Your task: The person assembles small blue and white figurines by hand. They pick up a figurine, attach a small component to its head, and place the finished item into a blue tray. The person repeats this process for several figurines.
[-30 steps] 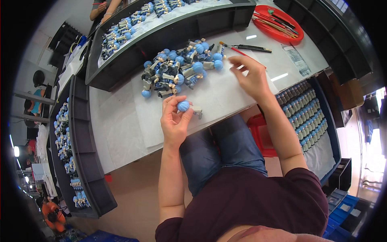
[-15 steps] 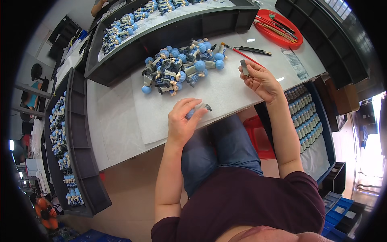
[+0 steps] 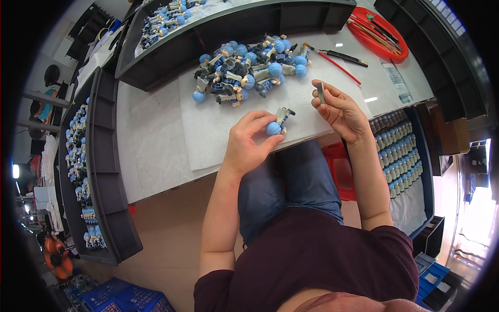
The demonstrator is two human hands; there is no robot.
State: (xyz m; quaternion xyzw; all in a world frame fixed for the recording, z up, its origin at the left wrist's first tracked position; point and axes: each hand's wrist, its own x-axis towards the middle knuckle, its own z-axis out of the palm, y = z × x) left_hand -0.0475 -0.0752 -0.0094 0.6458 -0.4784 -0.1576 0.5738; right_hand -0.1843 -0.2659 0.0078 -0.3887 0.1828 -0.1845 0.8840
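My left hand (image 3: pixel 250 143) grips a small figurine (image 3: pixel 274 128) between thumb and fingers, near the front edge of the table. The figurine's round light-blue head is by my fingertips, and its grey-white body and dark feet point away to the upper right. To its right, my raised right hand (image 3: pixel 340 112) pinches a small flat grey block (image 3: pixel 320 93); the hand is apart from the figurine. Beyond my hands lies a loose heap of similar blue-headed figurines (image 3: pixel 234 78) on a white sheet (image 3: pixel 208 135).
A red-handled brush (image 3: pixel 338 67) and a black slim tool (image 3: pixel 345 58) lie right of the heap. Farther back is a red tray (image 3: pixel 364 39) of brushes. Black crates with figurines stand behind (image 3: pixel 234 36) and at left (image 3: pixel 106 182); another crate (image 3: pixel 427 171) at right holds rows of them.
My left hand has moved right and away from me with the figurine, which now shows more fully. The right hand still holds the grey block, now turned more upright.
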